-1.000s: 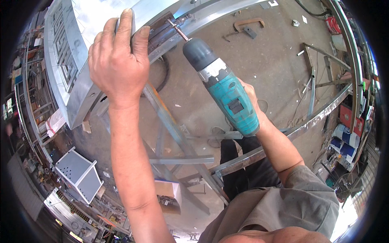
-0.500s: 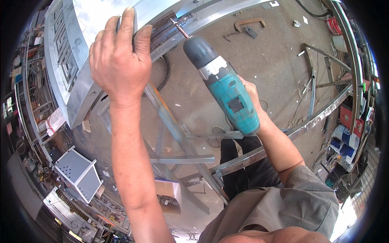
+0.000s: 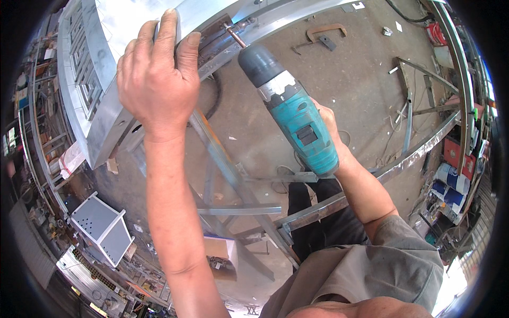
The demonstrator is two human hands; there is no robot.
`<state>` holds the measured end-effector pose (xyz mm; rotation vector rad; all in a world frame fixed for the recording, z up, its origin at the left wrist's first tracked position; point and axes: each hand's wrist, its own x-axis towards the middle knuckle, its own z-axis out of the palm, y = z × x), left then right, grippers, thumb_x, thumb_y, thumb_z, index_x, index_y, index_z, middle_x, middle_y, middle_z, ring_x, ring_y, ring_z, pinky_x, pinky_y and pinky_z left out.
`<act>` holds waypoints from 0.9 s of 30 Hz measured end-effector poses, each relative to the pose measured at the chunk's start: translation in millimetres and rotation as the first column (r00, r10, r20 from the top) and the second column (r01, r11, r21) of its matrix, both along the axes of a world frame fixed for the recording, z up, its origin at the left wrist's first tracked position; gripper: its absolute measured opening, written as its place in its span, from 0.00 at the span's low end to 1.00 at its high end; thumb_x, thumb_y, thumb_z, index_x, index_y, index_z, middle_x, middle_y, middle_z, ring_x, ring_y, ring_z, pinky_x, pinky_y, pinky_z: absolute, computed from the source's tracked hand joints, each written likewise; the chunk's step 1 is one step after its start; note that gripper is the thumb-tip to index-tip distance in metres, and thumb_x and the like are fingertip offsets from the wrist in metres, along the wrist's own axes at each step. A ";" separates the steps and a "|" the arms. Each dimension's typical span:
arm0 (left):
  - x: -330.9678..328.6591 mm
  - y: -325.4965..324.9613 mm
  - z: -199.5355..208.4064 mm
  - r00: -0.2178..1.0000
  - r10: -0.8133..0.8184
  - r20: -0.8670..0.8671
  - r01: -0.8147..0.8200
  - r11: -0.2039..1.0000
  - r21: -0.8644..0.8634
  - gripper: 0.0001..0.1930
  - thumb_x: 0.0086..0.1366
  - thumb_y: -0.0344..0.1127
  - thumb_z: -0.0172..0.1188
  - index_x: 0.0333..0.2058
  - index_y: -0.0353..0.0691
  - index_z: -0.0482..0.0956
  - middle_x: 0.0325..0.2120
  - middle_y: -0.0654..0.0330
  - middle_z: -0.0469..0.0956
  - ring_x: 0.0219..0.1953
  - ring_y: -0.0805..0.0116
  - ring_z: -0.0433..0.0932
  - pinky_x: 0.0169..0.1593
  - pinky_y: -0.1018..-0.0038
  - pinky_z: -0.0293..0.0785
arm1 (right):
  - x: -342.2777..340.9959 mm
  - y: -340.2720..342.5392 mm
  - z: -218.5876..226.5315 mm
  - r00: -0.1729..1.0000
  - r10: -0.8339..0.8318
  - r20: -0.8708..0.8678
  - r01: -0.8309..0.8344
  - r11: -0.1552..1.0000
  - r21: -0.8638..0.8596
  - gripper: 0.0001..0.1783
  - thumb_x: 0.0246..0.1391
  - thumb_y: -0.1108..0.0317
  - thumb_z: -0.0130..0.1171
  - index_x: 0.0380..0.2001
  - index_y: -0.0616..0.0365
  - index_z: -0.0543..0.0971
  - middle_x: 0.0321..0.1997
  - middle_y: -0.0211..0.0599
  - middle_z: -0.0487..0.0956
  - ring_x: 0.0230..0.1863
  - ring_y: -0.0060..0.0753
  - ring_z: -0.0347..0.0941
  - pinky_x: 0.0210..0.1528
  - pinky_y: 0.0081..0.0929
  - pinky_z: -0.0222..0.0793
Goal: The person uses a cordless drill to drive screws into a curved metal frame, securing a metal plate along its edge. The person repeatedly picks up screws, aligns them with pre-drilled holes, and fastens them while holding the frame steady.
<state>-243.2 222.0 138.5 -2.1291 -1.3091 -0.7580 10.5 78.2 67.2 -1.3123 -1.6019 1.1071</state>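
My left hand (image 3: 159, 87) rests on the edge of a silvery metal panel (image 3: 108, 139), fingers stretched out and slightly apart, holding nothing. In my right hand (image 3: 327, 123) is a teal and black cordless drill (image 3: 299, 116), its grip mostly hidden beneath the body. The drill points up and to the left. Its thin bit (image 3: 234, 36) reaches a dark metal piece (image 3: 214, 33) in the panel's side, just right of my left thumb. Whether the tip is inside the metal or only touching it, I cannot tell.
A rusty C-clamp (image 3: 334, 31) lies on the concrete floor beyond the drill. Metal bars (image 3: 241, 210) cross below my arms. A welded steel frame (image 3: 408, 153) stands at the right. At the lower left is a grey box-shaped metal unit (image 3: 103, 225).
The drill has shifted very slightly left, its body turning a little, while the bit tip stays at the same spot. My left hand is practically still.
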 end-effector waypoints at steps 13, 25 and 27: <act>1.4 0.3 1.9 1.000 0.007 -0.003 -0.007 1.000 -0.011 0.23 0.68 0.59 0.61 0.53 0.51 0.85 0.46 0.59 0.84 0.45 0.57 0.83 0.50 0.63 0.78 | -8.4 1.4 -4.2 0.997 -0.028 -0.072 0.027 1.000 -0.007 0.24 0.48 0.71 0.73 0.49 0.64 0.80 0.39 0.45 0.84 0.38 0.36 0.83 0.43 0.31 0.78; -2.2 -3.8 -0.2 0.999 0.034 -0.032 -0.036 0.998 -0.058 0.24 0.72 0.61 0.56 0.56 0.56 0.84 0.49 0.58 0.85 0.51 0.56 0.83 0.55 0.60 0.78 | -8.3 3.1 0.8 0.998 -0.027 0.065 0.025 0.999 0.028 0.25 0.46 0.70 0.74 0.50 0.63 0.80 0.41 0.48 0.85 0.41 0.44 0.85 0.45 0.34 0.79; -2.6 -3.6 0.4 0.999 0.034 -0.042 -0.036 0.998 -0.055 0.24 0.72 0.61 0.57 0.56 0.56 0.84 0.49 0.58 0.85 0.51 0.56 0.83 0.54 0.60 0.78 | -8.9 4.0 0.4 0.998 -0.026 0.059 0.024 0.999 0.022 0.25 0.46 0.70 0.74 0.49 0.63 0.80 0.41 0.48 0.84 0.42 0.45 0.85 0.46 0.36 0.79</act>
